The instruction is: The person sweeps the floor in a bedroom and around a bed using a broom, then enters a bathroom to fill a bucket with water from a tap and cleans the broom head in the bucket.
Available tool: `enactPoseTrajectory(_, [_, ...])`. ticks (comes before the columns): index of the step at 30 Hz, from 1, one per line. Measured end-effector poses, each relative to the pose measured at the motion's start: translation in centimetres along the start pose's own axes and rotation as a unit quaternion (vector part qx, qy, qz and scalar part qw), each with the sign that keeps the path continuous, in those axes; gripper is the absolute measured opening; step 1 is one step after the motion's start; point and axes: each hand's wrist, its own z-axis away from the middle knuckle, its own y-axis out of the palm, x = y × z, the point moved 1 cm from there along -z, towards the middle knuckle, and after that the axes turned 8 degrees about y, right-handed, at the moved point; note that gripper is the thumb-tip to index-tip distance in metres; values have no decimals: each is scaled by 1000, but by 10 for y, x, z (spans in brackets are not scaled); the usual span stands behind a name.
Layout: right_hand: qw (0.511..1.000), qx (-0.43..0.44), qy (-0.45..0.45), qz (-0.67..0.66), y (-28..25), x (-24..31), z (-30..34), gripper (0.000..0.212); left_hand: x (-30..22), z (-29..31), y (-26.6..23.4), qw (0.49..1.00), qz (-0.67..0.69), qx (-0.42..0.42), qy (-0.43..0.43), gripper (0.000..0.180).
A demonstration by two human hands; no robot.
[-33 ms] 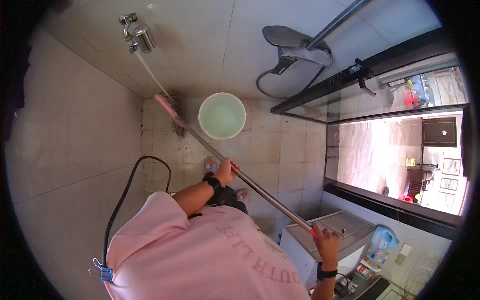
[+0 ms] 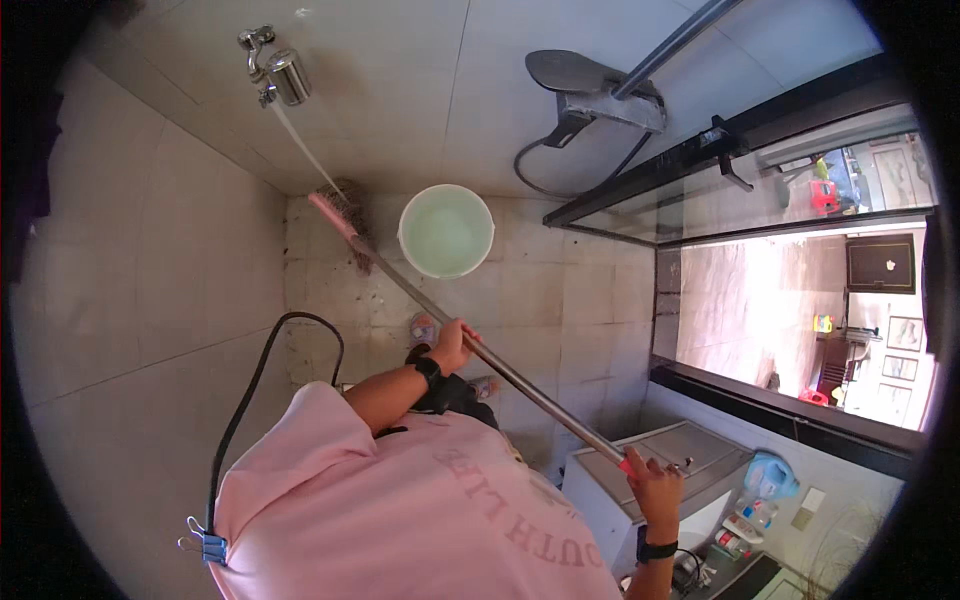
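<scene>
A broom [image 2: 520, 378] with a long metal handle slants across the view. My left hand [image 2: 453, 347] is closed around the middle of the handle. Toward the lower right, my right hand [image 2: 655, 486] grips its red end. The broom's pink head [image 2: 336, 216], with brownish bristles, is at the far left near the foot of the wall. A stream of water runs down to it from the chrome tap [image 2: 287, 76]. Beside the head stands a pale round bucket [image 2: 446, 232] holding water.
A black-framed glass door [image 2: 720, 180] is on the right. A grey fixture [image 2: 605, 100] with a pole and hose is on the far wall. A white box-shaped appliance [image 2: 665, 450] stands near my right hand, with bottles [image 2: 768, 475] beside it. My feet [image 2: 424, 328] are on the tiled floor.
The broom head has turned very slightly under the water. Both hands keep their hold on the handle, with almost no other movement.
</scene>
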Motion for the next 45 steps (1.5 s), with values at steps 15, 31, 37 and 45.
enactPoseTrajectory(15, [977, 155, -1, -148, -71, 39, -35, 51, -3, -79, -114, 980, -192, 42, 35, 14])
enactPoseTrajectory(31, [968, 231, -29, -95, -114, 115, -65, 54, -50, -55, -97, 951, -252, 158, 86, 14])
enactPoseTrajectory(37, [920, 313, -67, -227, -101, 92, -75, 45, -49, -20, -78, 980, -192, -14, -54, 15])
enactPoseTrajectory(45, [776, 521, 57, -351, -96, 35, -91, 36, -23, 37, -69, 965, -244, 2, -101, 18])
